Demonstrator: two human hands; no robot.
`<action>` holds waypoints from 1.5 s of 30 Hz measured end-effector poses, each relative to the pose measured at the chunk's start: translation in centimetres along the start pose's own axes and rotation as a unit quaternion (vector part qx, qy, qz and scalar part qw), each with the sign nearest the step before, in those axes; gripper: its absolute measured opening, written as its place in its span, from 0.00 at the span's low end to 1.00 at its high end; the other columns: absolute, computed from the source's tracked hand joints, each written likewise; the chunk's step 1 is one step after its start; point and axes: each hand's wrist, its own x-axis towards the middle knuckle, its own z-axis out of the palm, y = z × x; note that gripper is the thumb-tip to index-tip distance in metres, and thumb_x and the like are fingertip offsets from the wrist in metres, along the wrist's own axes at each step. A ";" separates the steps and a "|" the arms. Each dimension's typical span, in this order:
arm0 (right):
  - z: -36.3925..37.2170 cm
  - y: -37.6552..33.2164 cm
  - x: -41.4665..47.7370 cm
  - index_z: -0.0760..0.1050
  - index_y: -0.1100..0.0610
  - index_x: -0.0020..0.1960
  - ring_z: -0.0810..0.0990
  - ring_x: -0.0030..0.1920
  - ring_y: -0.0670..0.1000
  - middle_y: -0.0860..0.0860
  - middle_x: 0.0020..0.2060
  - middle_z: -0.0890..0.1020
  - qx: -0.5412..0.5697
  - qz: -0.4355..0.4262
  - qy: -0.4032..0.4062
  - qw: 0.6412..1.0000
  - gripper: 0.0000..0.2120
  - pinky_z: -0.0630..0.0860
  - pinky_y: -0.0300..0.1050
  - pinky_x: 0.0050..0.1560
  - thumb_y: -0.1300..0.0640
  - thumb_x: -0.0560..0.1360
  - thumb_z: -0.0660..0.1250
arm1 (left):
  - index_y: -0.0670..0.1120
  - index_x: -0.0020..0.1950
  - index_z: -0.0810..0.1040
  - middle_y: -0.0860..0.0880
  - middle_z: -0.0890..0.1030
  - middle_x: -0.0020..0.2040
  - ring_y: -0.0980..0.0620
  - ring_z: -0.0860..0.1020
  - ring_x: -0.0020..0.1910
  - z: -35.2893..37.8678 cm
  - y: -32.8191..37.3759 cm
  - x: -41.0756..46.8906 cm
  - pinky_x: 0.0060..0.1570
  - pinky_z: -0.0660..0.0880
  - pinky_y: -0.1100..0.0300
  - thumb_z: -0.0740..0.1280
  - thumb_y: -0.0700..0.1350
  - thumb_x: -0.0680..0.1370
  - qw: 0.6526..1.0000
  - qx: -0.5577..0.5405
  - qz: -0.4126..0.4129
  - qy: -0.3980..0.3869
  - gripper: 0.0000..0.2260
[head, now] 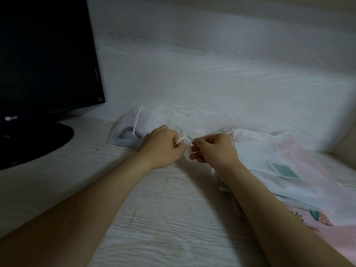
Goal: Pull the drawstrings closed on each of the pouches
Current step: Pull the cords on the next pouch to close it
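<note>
The left hand [161, 146] is pinching the white drawstring [180, 140] of a small sheer pouch [186, 149]. The right hand [213, 149] is pinching the pouch's opposite side, fingers curled.

Reaches forward with both bare arms, left forearm [96, 199] slanting in from the lower left and right forearm [269, 209] from the lower right. Holds both wrists low, backs of the hands turned up. Curls the left hand [163, 146] into a loose fist and pinches a loop of white drawstring [180, 140] between thumb and forefinger. Bends the right hand [213, 149] likewise, pinching another strand of the drawstring at its fingertips, with the other fingers tucked under. Sets the two hands near each other, not touching.
</note>
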 end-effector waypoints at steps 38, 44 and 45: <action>0.8 1.2 0.6 0.84 0.60 0.38 0.82 0.34 0.52 0.54 0.31 0.84 -0.246 -0.121 0.017 0.961 0.13 0.74 0.43 0.35 0.53 0.77 0.72 | 0.40 0.45 0.78 0.45 0.88 0.46 0.47 0.88 0.47 -1.0 1.8 0.5 0.39 0.79 0.54 0.66 0.42 0.84 0.864 -0.482 -0.133 0.057 0.10; 1.2 1.5 0.5 0.83 0.53 0.37 0.79 0.32 0.45 0.45 0.28 0.80 -0.289 -0.162 0.028 0.943 0.16 0.73 0.41 0.35 0.43 0.77 0.73 | 0.49 0.39 0.66 0.52 0.71 0.32 0.55 0.66 0.30 -0.7 1.1 0.8 0.30 0.65 0.61 0.64 0.49 0.86 0.891 -0.434 -0.133 -0.010 0.16; 1.3 1.6 0.5 0.82 0.53 0.36 0.80 0.33 0.45 0.45 0.28 0.80 -0.294 -0.163 0.034 0.941 0.17 0.75 0.43 0.36 0.42 0.76 0.73 | 0.49 0.39 0.67 0.53 0.72 0.33 0.55 0.67 0.31 -0.6 0.9 0.8 0.33 0.67 0.59 0.64 0.50 0.86 0.909 -0.398 -0.126 -0.010 0.16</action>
